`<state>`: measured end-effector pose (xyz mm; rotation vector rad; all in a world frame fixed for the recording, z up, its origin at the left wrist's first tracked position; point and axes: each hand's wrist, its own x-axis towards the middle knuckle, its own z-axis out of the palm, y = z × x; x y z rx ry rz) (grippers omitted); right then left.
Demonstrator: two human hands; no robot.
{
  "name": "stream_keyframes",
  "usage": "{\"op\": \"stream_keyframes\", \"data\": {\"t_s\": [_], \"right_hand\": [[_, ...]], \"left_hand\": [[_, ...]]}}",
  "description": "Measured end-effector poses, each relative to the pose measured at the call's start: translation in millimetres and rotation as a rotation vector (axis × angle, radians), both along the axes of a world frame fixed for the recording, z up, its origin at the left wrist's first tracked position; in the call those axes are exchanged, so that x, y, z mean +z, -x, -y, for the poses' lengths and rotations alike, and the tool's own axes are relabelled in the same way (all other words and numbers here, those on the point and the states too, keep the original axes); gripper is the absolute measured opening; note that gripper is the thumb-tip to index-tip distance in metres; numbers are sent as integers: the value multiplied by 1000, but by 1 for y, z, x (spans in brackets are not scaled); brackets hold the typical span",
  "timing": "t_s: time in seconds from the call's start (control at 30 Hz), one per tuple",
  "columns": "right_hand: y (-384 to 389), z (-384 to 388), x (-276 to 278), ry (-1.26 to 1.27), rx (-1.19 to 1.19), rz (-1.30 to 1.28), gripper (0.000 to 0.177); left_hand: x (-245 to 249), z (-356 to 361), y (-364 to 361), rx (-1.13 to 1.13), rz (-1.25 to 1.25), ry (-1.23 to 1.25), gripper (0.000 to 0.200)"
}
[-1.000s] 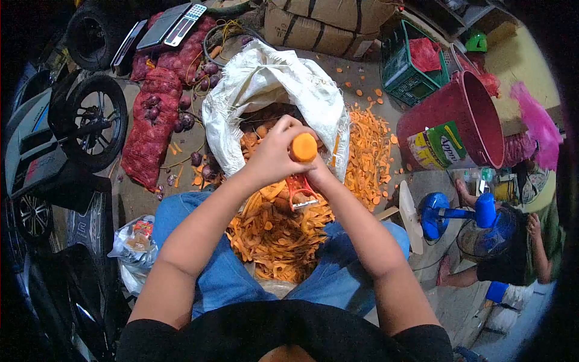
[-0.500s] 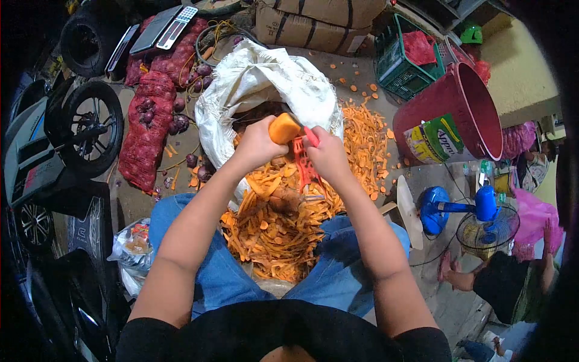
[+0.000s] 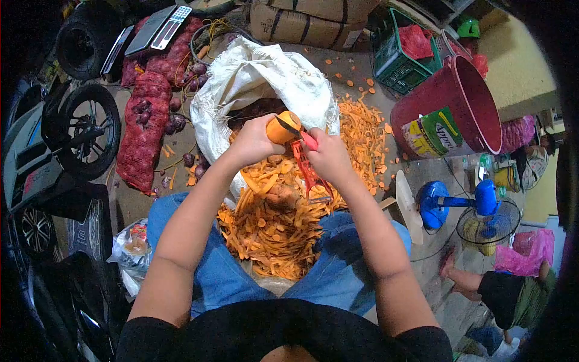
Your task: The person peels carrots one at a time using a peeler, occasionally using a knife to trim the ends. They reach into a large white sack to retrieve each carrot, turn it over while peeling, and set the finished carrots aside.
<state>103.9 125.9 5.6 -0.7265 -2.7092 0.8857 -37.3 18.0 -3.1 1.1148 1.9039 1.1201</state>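
Observation:
My left hand point(image 3: 256, 143) is closed round a thick peeled carrot point(image 3: 279, 130), its cut end facing up to the right. In my right hand point(image 3: 329, 158) is a small knife point(image 3: 309, 142) with a pinkish-red handle, its dark blade lying against that end. A red peeler point(image 3: 303, 164) with a holed frame also hangs from my right hand, its blade end down. Below both hands is a heap of orange carrot peelings point(image 3: 271, 232) between my knees, with an unpeeled-looking carrot point(image 3: 283, 196) on it. Behind stands an open white woven sack point(image 3: 301, 75), its contents mostly in shadow.
Peelings and slices point(image 3: 362, 136) cover the floor at right. Beyond are a maroon bucket point(image 3: 422, 99), a green crate point(image 3: 392, 60) and a blue fan point(image 3: 434, 205). At left lie red net bags of onions point(image 3: 145, 133) and a motorcycle wheel point(image 3: 90, 133). Another person point(image 3: 500, 292) is at lower right.
The knife blade now lies across the carrot's end, and the carrot has tilted a little. Both hands stay nearly in place. The person at right has shifted.

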Motion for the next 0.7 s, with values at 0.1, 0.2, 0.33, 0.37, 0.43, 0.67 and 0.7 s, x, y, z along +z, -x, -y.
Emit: {"op": "stream_keyframes", "data": {"t_s": [0.1, 0.2, 0.33, 0.37, 0.43, 0.67, 0.7], "right_hand": [[0, 0, -1, 14, 22, -5, 18], [1, -2, -9, 14, -15, -26, 17], [-3, -38, -56, 281, -201, 193, 21], [-15, -56, -103, 275, -168, 28, 24], [-5, -48, -89, 280, -297, 156, 23], [-14, -25, -30, -94, -323, 286, 19], [-18, -27, -22, -125, -419, 116, 19]], "left_hand": [[-2, -2, 0, -64, 82, -40, 34], [10, 4, -4, -69, 79, -49, 35], [34, 11, -29, -472, 4, -239, 36], [41, 13, -37, -521, 22, -258, 36], [35, 13, -27, -470, 71, -186, 36], [27, 19, -12, -268, 50, -92, 34], [23, 18, -9, -228, -150, 38, 33]]}}
